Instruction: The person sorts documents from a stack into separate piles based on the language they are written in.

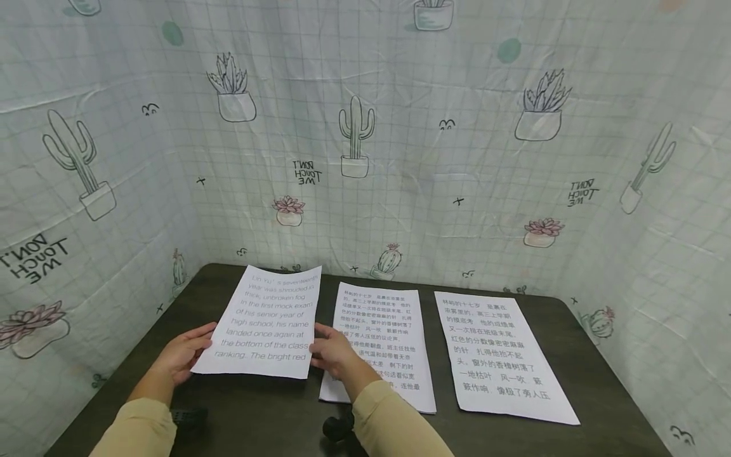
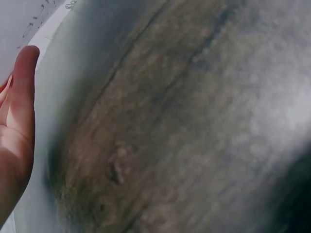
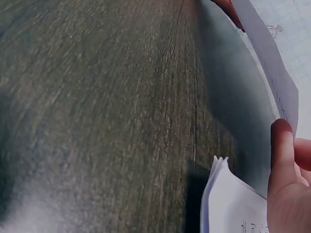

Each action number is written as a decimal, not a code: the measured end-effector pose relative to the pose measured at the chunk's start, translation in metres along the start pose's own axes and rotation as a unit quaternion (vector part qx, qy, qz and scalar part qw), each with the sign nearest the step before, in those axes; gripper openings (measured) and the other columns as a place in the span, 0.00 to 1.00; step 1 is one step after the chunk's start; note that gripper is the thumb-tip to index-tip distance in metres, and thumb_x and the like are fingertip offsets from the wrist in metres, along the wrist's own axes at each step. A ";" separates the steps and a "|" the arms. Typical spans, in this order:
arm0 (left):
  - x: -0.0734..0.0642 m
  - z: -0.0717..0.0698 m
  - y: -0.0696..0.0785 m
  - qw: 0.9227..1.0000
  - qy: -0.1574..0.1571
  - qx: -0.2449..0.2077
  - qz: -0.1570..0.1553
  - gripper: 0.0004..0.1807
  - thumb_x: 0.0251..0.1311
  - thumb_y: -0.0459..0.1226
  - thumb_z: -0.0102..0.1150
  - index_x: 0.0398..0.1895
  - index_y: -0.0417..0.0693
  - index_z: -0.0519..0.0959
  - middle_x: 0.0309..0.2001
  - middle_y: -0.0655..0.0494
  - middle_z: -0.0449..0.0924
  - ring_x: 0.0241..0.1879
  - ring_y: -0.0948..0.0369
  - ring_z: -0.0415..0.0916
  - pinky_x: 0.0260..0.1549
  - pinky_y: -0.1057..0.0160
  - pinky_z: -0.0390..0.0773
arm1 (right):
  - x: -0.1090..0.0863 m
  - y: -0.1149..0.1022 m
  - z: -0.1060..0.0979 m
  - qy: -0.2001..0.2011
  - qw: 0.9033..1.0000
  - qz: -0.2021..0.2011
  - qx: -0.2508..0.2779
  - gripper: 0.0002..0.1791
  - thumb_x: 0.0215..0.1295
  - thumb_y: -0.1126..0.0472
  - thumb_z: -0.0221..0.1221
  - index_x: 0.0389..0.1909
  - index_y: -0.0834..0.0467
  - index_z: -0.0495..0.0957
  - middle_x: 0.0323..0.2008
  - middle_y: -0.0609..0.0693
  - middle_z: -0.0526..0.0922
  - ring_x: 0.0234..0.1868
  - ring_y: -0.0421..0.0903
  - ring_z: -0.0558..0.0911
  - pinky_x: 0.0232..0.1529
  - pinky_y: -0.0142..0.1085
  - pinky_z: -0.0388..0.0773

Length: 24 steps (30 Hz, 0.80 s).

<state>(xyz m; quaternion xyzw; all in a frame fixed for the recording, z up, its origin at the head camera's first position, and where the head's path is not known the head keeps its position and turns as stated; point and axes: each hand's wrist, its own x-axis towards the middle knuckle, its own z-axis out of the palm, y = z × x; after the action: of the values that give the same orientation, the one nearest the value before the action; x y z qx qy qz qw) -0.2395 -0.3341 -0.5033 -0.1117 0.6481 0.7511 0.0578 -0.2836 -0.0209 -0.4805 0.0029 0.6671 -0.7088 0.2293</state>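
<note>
A printed sheet of paper [image 1: 263,324] with large English text is tilted up off the dark table, between both hands. My left hand [image 1: 183,352] pinches its lower left edge, and my right hand [image 1: 337,355] pinches its lower right edge. Up close in the right wrist view, the thumb of the right hand [image 3: 291,179] lies against the raised sheet [image 3: 272,63]. The left wrist view has the left hand [image 2: 17,131] at its left margin. Beneath the right forearm lies a paper stack [image 1: 379,324] with smaller Chinese text, partly covered.
Farther right on the table [image 1: 263,422] lies another sheet [image 1: 502,355] with large Chinese print. A dark rounded object [image 1: 338,427] shows by the right sleeve, and another dark item [image 1: 191,417] by the left sleeve. A cactus-patterned cloth [image 1: 400,146] hangs around the table's back and sides.
</note>
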 end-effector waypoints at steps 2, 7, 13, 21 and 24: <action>0.001 0.001 0.000 1.000 0.010 0.004 -0.003 0.32 0.70 0.29 0.47 0.75 0.34 0.51 0.36 0.78 0.81 0.35 0.70 0.82 0.34 0.65 0.83 | 0.001 0.001 0.001 0.006 1.000 0.001 -0.003 0.37 0.58 0.78 0.52 0.72 0.64 0.61 0.55 0.63 0.80 0.39 0.44 0.82 0.39 0.36 0.82; 0.004 0.002 0.000 0.998 0.049 0.022 -0.015 0.33 0.71 0.34 0.49 0.75 0.36 0.52 0.34 0.78 0.81 0.34 0.71 0.80 0.34 0.67 0.82 | 0.005 0.003 0.005 0.012 1.000 0.000 -0.005 0.36 0.58 0.77 0.53 0.71 0.65 0.62 0.53 0.64 0.81 0.40 0.44 0.83 0.42 0.40 0.83; 0.006 0.002 -0.002 0.997 0.074 0.024 -0.015 0.31 0.71 0.36 0.51 0.74 0.38 0.58 0.32 0.79 0.81 0.33 0.72 0.79 0.34 0.68 0.81 | 0.006 0.006 0.010 0.016 1.000 0.005 0.003 0.33 0.62 0.76 0.53 0.70 0.67 0.61 0.49 0.64 0.81 0.43 0.46 0.83 0.45 0.43 0.84; 0.004 0.002 0.001 0.997 0.061 0.051 -0.021 0.36 0.73 0.42 0.46 0.77 0.38 0.46 0.52 0.64 0.80 0.37 0.77 0.76 0.39 0.71 0.79 | 0.004 0.004 0.011 0.017 1.000 0.017 -0.010 0.32 0.67 0.71 0.55 0.70 0.69 0.59 0.51 0.65 0.80 0.49 0.52 0.84 0.45 0.43 0.85; 0.003 -0.001 0.000 0.997 0.060 0.049 -0.016 0.38 0.72 0.44 0.48 0.77 0.38 0.46 0.68 0.46 0.70 0.43 0.76 0.76 0.42 0.72 0.78 | 0.003 0.004 0.011 0.019 0.999 0.023 -0.014 0.32 0.66 0.70 0.55 0.70 0.70 0.59 0.52 0.65 0.80 0.50 0.55 0.84 0.44 0.42 0.85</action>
<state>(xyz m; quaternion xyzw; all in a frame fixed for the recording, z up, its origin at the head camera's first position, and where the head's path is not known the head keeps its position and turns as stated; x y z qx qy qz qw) -0.2424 -0.3355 -0.5039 -0.1639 0.6849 0.7091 0.0358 -0.2815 -0.0325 -0.4837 0.0284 0.6805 -0.6941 0.2331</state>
